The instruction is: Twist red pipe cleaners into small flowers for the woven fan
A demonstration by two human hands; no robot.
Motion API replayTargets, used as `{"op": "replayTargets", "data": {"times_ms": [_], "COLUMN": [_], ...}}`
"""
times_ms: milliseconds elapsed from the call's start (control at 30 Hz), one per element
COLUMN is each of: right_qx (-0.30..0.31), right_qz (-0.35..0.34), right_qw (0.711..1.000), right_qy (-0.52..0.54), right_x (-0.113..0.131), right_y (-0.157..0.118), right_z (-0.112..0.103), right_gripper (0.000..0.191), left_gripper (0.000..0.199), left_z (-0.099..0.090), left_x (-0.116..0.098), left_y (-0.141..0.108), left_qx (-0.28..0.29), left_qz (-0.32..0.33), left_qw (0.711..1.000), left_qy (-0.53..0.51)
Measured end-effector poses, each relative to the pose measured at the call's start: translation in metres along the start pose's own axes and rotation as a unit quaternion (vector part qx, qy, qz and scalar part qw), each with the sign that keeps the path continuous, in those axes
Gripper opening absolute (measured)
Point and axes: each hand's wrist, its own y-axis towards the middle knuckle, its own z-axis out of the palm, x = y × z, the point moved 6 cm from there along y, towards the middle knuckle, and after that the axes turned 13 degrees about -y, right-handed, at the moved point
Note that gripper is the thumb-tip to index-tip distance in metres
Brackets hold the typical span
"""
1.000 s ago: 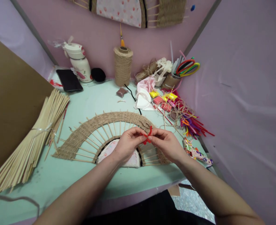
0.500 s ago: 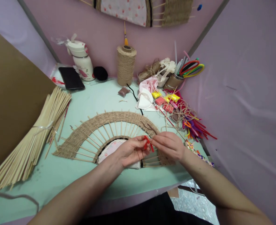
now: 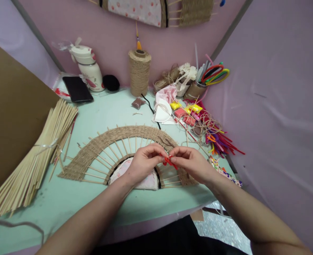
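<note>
Between my two hands is a small bent red pipe cleaner (image 3: 168, 161), looped or knotted in the middle. My left hand (image 3: 146, 161) pinches its left side between thumb and fingertips. The right side is in the pinch of my right hand (image 3: 190, 161). Both hands are close together, their fingertips almost touching. Beneath them on the table lies a fan-shaped weaving (image 3: 114, 136) of twine on thin sticks. Its half-round centre of pink-dotted white cloth (image 3: 148, 181) is partly covered by my left hand.
Bamboo strips (image 3: 31, 163) lie bundled at left. A phone (image 3: 77, 89), bottle (image 3: 89, 71) and twine spool (image 3: 140, 72) stand behind. At right are clay packets (image 3: 189, 120), loose twine (image 3: 208, 122), pipe cleaners (image 3: 225, 141) and a can (image 3: 195, 91) with scissors. Another fan weaving (image 3: 196, 12) hangs on the wall.
My left hand has turned from palm-up to back-up, and its fingertips now pinch the red pipe cleaner. My right hand has rolled so its thumb shows. The view has shifted slightly.
</note>
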Motion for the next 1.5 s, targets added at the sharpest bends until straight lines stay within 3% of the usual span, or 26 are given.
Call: {"op": "replayTargets", "data": {"times_ms": [167, 300, 400, 533, 600, 667, 767, 800, 867, 967, 1167, 1300, 1500], "right_qx": [-0.031, -0.081, -0.132, -0.134, -0.125, -0.154, -0.184, -0.186, -0.188, -0.195, -0.19, -0.191, -0.192], "right_qz": [-0.023, -0.117, -0.251, -0.451, -0.479, -0.428, -0.26, -0.206, -0.14, -0.137, -0.182, -0.155, -0.099], "right_qw": [0.999, 0.98, 0.919, 0.776, 0.75, 0.795, 0.911, 0.938, 0.965, 0.967, 0.949, 0.946, 0.959], "right_qy": [-0.028, -0.142, -0.273, -0.42, -0.438, -0.401, -0.261, -0.207, -0.122, -0.089, -0.173, -0.211, -0.185], "right_x": [0.006, 0.019, 0.029, 0.027, 0.02, 0.016, 0.002, -0.004, -0.013, -0.016, -0.006, -0.004, -0.004], "right_y": [-0.003, -0.008, -0.014, -0.023, -0.022, -0.013, 0.002, 0.005, 0.008, 0.007, 0.002, 0.002, 0.004], "right_z": [0.0, -0.003, -0.004, 0.003, 0.005, 0.001, -0.007, -0.007, -0.006, -0.004, 0.0, 0.001, 0.001], "right_gripper": [0.018, 0.012, 0.006, 0.014, 0.017, 0.014, 0.006, 0.004, 0.005, 0.005, 0.005, 0.006, 0.017], "left_gripper": [0.006, 0.014, 0.015, 0.011, 0.012, 0.013, 0.011, 0.011, 0.015, 0.02, 0.028, 0.03, 0.031], "left_z": [0.001, 0.001, 0.004, 0.009, 0.008, 0.003, -0.004, -0.004, -0.005, -0.007, -0.01, -0.013, -0.015], "left_x": [0.01, 0.027, 0.04, 0.054, 0.058, 0.057, 0.05, 0.047, 0.043, 0.04, 0.044, 0.04, 0.034], "left_y": [0.0, -0.004, -0.01, -0.018, -0.018, -0.015, -0.008, -0.006, -0.005, -0.005, -0.006, -0.005, -0.003], "left_qx": [-0.011, -0.038, -0.061, -0.083, -0.103, -0.123, -0.13, -0.125, -0.113, -0.112, -0.125, -0.141, -0.166], "left_qz": [-0.055, -0.142, -0.23, -0.353, -0.367, -0.342, -0.274, -0.259, -0.24, -0.222, -0.21, -0.17, -0.136], "left_qw": [0.998, 0.976, 0.933, 0.851, 0.834, 0.85, 0.888, 0.897, 0.909, 0.922, 0.936, 0.95, 0.956], "left_qy": [-0.036, -0.158, -0.27, -0.381, -0.398, -0.382, -0.344, -0.336, -0.321, -0.298, -0.252, -0.219, -0.2]}}
